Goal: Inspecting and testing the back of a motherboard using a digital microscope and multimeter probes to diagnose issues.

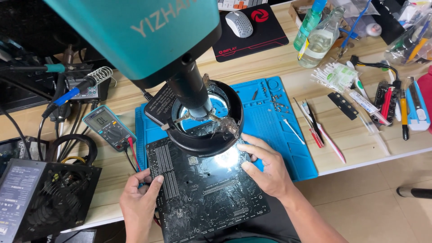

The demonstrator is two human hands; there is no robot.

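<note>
Nearest the lens, a teal microscope head (135, 31) with a black barrel dropping into a black ring light (208, 120), lit white underneath. Below it, a black circuit board (204, 191), underside up, tilted, half on the blue silicone mat (274, 130) and half overhanging the near edge of the bench (351, 139). Left hand (138, 201) at the board's left edge, fingers (155, 182) curled over the rim and gripping it, thumb underneath out of sight. Right hand (265, 168) pressed on the board's right edge beside the bright spot, fingers (252, 148) bent and partly spread, pinching the rim.

On the mat's moulded trays at the far right corner, a few small screws (276, 105) and tiny parts; other compartments too small to make out. At the bench's far right, a clear glass bottle (320, 40) holding clear liquid, touching a slim green-tinted bottle (308, 24) with a blue cap; just beside them a clear bag of cotton swabs (335, 74). Further right, a clear bag (411, 40) stuffed with pens and tools.

Left of the mat, a teal multimeter (109, 127) with its leads, and a soldering iron stand (100, 74) with coiled spring. At the near left corner, a black power supply (42, 198) with fan grille. White mouse (239, 23) on a black pad at the far edge
</note>
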